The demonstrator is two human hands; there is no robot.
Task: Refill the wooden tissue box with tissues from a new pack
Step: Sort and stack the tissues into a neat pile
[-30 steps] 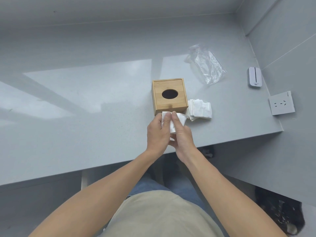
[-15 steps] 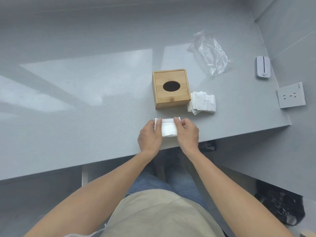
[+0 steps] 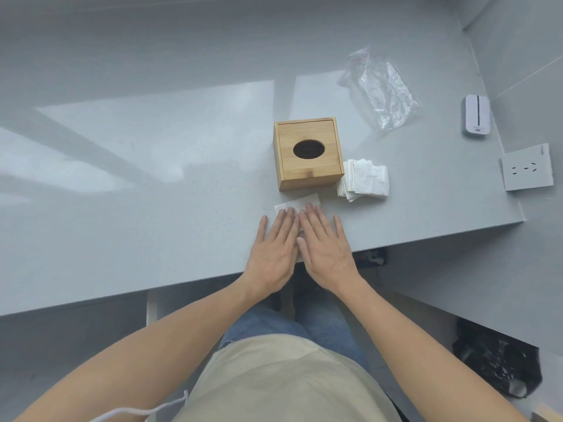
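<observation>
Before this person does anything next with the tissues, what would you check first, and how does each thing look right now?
1. Single tissue lies flat on the counter: ok, both hands press it.
2. Left hand and right hand hold nothing: ok, fingers straight.
3. Wooden tissue box opened for filling: not ok, lid still on.
4. Box empty inside: cannot tell, the oval hole looks dark.
5. Tissue stack within reach: ok, beside the box.
6. Empty plastic wrapper out of the way: ok.
</observation>
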